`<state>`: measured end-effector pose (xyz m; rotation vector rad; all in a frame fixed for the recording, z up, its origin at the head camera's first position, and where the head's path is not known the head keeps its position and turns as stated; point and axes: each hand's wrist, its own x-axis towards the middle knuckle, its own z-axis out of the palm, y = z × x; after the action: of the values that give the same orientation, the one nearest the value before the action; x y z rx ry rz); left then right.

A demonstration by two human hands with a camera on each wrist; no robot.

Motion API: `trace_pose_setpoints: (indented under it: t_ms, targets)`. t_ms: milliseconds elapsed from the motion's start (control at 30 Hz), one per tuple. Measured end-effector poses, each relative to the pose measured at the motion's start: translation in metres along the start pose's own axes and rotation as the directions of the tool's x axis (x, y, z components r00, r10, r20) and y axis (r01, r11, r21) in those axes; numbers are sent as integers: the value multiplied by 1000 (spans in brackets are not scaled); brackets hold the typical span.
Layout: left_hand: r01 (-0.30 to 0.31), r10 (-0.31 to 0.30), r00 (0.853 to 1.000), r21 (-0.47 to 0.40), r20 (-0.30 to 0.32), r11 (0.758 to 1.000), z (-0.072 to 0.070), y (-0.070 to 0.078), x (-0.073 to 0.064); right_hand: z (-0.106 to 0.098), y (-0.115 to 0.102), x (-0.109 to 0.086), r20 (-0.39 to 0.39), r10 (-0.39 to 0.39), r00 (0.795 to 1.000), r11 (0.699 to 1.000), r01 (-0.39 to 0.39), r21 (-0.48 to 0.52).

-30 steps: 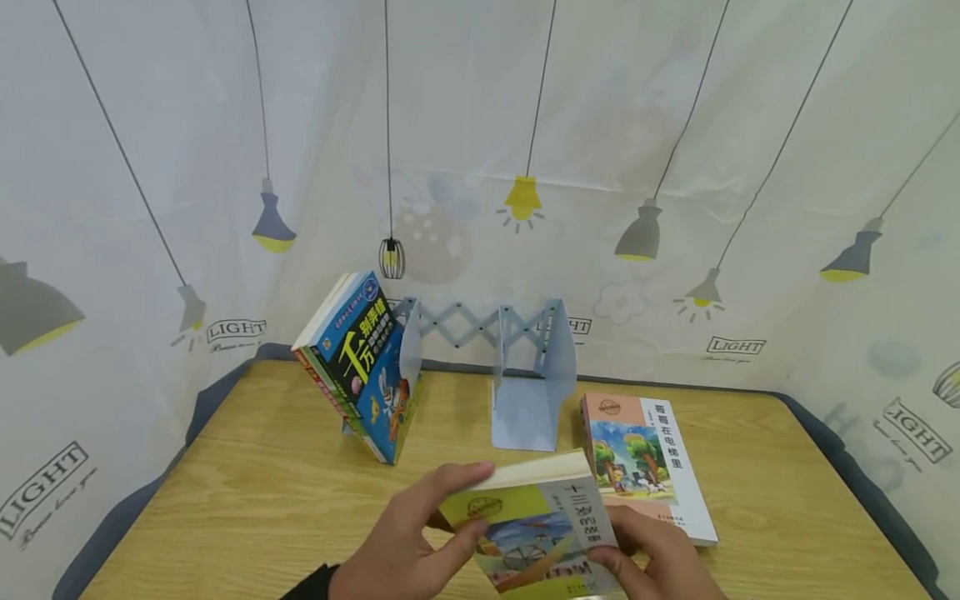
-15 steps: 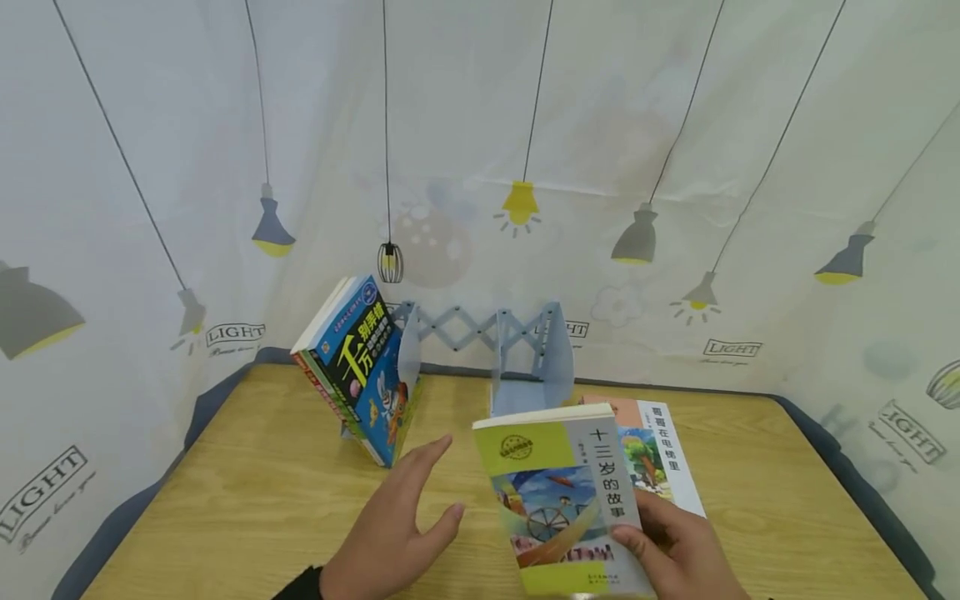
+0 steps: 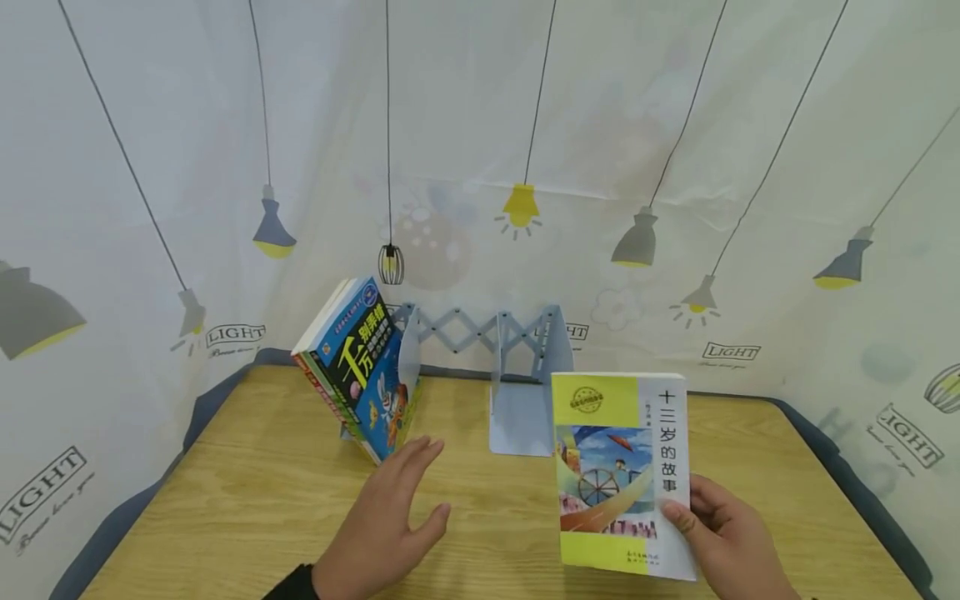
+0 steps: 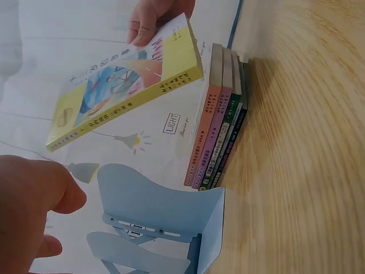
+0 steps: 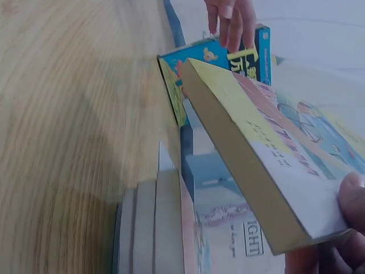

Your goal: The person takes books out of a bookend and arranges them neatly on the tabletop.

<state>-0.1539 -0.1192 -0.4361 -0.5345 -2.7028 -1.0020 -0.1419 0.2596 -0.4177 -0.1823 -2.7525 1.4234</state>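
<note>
My right hand (image 3: 738,537) grips a yellow-and-white paperback book (image 3: 609,479) by its right edge, thumb on the front cover. The book is held up off the table, cover facing me, and in the left wrist view its yellow spine shows. My left hand (image 3: 382,521) is held over the table with fingers extended and nothing in it. Beyond the two hands stands a pale blue folding book rack (image 3: 521,425). In its left part, several books (image 3: 360,367) lean over, a blue cover outermost. A stack of paperbacks (image 4: 214,123) lies on the table, hidden behind the raised book in the head view.
The wooden table (image 3: 247,500) has a dark edging. A pale curtain (image 3: 465,125) printed with lamps hangs behind and at both sides, close to the rack. The rack's right upright panel (image 3: 558,346) stands near the raised book.
My left hand has let go of the yellow-and-white book and drawn back left. My right hand has carried the book to the right and turned its cover upright, over the stack's place.
</note>
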Motion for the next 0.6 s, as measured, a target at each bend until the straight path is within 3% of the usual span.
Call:
trace_pose_setpoints:
  t_ms: [167,600]
  targets:
    - [1,-1,1000,19,-16,1000,1,-3,-2,-10,9,9,-28,-30,999,999,29,-15]
    - [-12,13,1000,23,-20,1000,4,-6,-3,-23,32,39,-70,135,988,991,-136,-8]
